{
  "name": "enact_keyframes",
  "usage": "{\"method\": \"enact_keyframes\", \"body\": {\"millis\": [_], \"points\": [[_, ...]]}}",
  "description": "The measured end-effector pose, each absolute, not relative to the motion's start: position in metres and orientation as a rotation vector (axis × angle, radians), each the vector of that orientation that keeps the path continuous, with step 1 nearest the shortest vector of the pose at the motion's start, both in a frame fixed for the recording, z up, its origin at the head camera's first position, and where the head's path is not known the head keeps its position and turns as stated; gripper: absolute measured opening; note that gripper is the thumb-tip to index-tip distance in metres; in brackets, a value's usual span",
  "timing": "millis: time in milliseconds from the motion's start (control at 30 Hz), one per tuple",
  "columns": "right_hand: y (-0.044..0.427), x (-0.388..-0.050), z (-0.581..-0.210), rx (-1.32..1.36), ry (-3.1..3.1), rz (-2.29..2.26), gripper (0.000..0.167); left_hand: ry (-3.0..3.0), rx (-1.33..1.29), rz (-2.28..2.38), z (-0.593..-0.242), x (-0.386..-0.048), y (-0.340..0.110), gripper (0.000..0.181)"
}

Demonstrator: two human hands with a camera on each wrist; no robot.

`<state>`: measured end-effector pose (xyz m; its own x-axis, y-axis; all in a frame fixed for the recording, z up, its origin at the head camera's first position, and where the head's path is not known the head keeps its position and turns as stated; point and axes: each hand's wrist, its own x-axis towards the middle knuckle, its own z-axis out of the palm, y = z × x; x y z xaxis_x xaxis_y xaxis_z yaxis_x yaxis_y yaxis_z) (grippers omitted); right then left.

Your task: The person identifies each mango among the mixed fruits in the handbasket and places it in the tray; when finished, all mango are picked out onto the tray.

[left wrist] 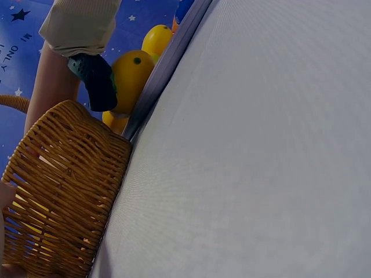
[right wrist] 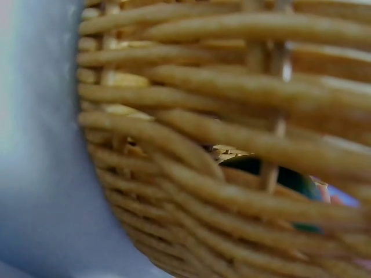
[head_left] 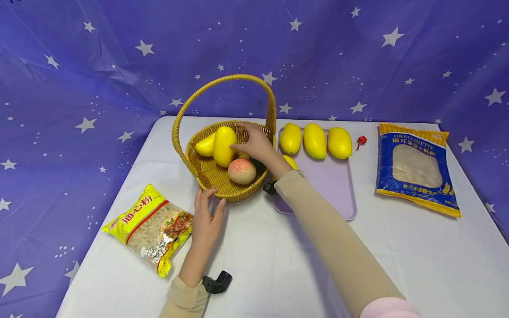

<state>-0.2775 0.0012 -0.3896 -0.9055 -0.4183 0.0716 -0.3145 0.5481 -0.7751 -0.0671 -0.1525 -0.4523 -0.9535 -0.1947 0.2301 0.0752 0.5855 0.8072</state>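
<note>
A wicker basket [head_left: 214,179] with a tall handle holds two yellow mangoes [head_left: 224,148], a pink-and-cream peach [head_left: 242,171] and a dark green item [head_left: 259,166], mostly hidden. My right hand [head_left: 256,142] reaches inside from the right, fingers spread, its thumb at the side of the front mango. At the basket's front, my left hand [head_left: 207,221] touches the rim with its fingertips. The left wrist view shows the basket's woven side [left wrist: 69,185] close up. Through gaps in the weave [right wrist: 232,87], the right wrist view catches something green [right wrist: 301,188].
Right of the basket, a lilac tray [head_left: 330,190] bears three mangoes [head_left: 314,140] along its back; another mango [head_left: 290,161] is partly behind my right forearm. A red lollipop [head_left: 361,141] lies at its corner. Pasta bags flank these: yellow [head_left: 151,229] left, blue [head_left: 417,170] right.
</note>
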Motion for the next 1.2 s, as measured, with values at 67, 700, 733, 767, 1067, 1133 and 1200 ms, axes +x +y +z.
{"method": "enact_keyframes", "body": {"millis": [67, 700, 733, 767, 1067, 1133, 1200], "points": [[0.000, -0.277, -0.390, -0.667, 2.644, -1.275, 0.077, -2.523, 0.096, -1.308, -0.452, -0.067, -0.153, 0.036], [-0.006, -0.275, -0.391, -0.750, 2.566, -1.346, 0.062, -2.503, 0.075, -1.303, -0.453, -0.067, -0.153, 0.037], [-0.007, -0.275, -0.391, -0.746, 2.562, -1.348, 0.062, -2.505, 0.075, -1.302, -0.453, -0.067, -0.153, 0.037], [-0.007, -0.275, -0.391, -0.743, 2.557, -1.350, 0.062, -2.506, 0.075, -1.301, -0.453, -0.067, -0.153, 0.036], [-0.012, -0.273, -0.396, -0.760, 2.506, -1.340, 0.063, -2.510, 0.076, -1.295, -0.453, -0.067, -0.153, 0.035], [-0.013, -0.272, -0.396, -0.756, 2.498, -1.336, 0.064, -2.510, 0.075, -1.295, -0.453, -0.067, -0.153, 0.035], [-0.014, -0.270, -0.395, -0.758, 2.491, -1.326, 0.064, -2.512, 0.079, -1.294, -0.453, -0.067, -0.153, 0.036]]}}
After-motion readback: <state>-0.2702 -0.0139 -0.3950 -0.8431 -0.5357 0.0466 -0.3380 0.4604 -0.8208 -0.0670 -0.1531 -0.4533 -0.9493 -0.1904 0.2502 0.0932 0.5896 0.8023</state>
